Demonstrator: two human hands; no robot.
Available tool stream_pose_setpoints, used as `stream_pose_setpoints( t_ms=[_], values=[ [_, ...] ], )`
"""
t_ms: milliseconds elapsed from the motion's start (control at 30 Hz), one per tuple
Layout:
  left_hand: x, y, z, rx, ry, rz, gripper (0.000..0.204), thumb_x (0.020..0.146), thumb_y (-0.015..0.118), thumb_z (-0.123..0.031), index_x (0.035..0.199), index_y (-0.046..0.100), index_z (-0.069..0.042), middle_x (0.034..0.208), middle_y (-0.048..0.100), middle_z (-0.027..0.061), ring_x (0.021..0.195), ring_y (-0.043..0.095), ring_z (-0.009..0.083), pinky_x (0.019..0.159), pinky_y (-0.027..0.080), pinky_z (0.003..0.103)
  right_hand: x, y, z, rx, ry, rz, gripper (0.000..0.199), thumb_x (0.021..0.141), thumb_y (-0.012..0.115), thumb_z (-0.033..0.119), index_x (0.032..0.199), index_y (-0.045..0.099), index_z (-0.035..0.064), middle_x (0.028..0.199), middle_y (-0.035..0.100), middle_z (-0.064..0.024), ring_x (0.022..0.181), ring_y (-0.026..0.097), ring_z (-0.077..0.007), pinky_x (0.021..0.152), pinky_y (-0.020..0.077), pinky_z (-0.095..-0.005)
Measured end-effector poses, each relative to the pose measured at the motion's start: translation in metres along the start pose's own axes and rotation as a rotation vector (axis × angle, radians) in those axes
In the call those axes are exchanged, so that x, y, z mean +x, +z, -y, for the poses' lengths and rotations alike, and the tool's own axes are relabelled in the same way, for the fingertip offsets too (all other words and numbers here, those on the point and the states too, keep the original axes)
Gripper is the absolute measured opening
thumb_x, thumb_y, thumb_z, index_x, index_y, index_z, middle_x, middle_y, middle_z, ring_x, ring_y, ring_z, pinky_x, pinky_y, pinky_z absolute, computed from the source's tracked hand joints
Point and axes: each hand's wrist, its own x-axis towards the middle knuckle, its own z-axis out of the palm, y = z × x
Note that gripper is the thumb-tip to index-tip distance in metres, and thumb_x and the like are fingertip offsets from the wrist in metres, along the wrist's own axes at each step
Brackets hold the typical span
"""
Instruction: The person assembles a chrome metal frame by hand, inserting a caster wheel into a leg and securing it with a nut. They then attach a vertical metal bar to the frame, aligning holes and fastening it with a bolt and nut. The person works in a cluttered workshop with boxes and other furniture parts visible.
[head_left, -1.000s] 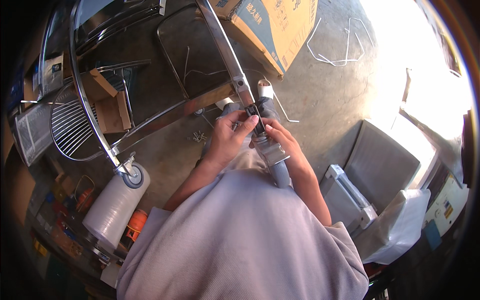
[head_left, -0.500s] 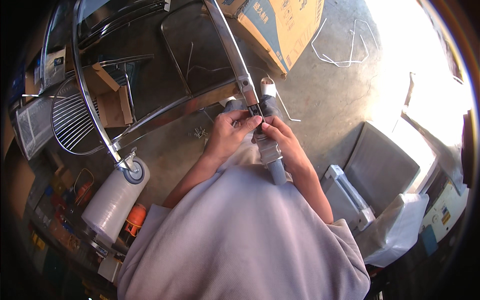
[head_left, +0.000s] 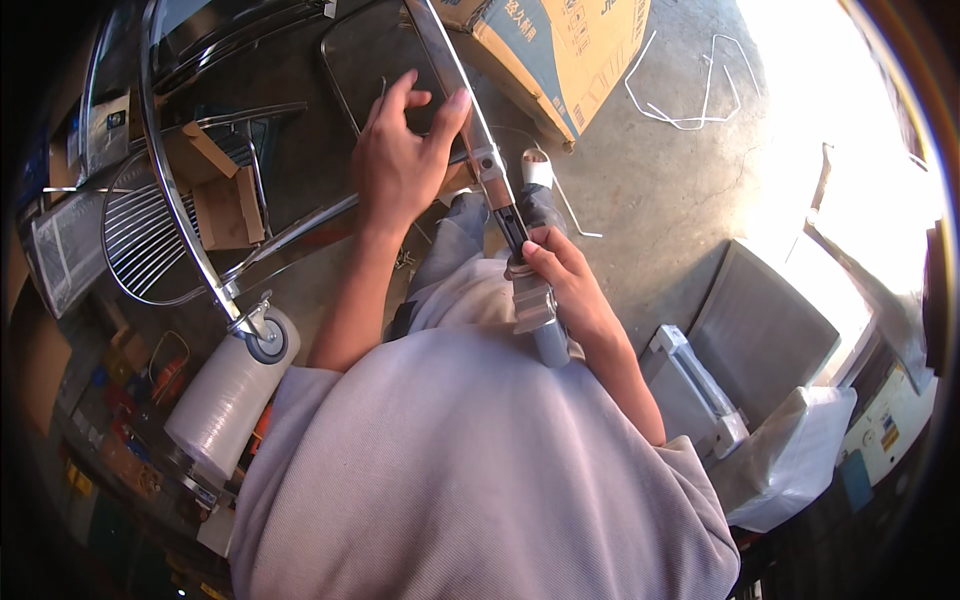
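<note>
Left hand (head_left: 400, 168) now higher, beside metal tube (head_left: 479, 138); open box's (head_left: 222, 212) contents unclear.

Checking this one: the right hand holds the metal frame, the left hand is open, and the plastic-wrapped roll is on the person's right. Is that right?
Not quite: the head view shows the plastic-wrapped roll on the person's left. The rest stands: the right hand holds the metal frame, and the left hand is open.
</note>
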Motion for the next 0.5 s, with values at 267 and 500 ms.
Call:
stream_pose_setpoints(
  t_ms=[267,500],
  values=[
    [0.027,0.025,-0.006,-0.157,-0.176,0.200,0.077,0.092,0.067,-0.066,0.121,0.065,0.005,0.092,0.076,0.0134,0.086,0.074,0.0248,0.084,0.056,0.037,0.000,0.005,0.001,-0.117,0.020,-0.085,0.032,0.109,0.056,0.031,0.121,0.058,0.0011,0.095,0.064,-0.0065,0.090,0.057,-0.0135,0.083,0.0472,-0.0307],
    [0.023,0.041,0.005,-0.224,-0.136,0.092,0.061,0.090,0.070,-0.061,0.099,0.072,-0.001,0.075,0.072,0.0100,0.079,0.074,0.0282,0.077,0.055,0.041,-0.003,0.013,0.011,-0.209,-0.078,-0.115,0.036,0.109,0.055,0.031,0.124,0.058,-0.0018,0.095,0.067,-0.0108,0.091,0.061,-0.0173,0.085,0.0488,-0.0335]
  ],
)
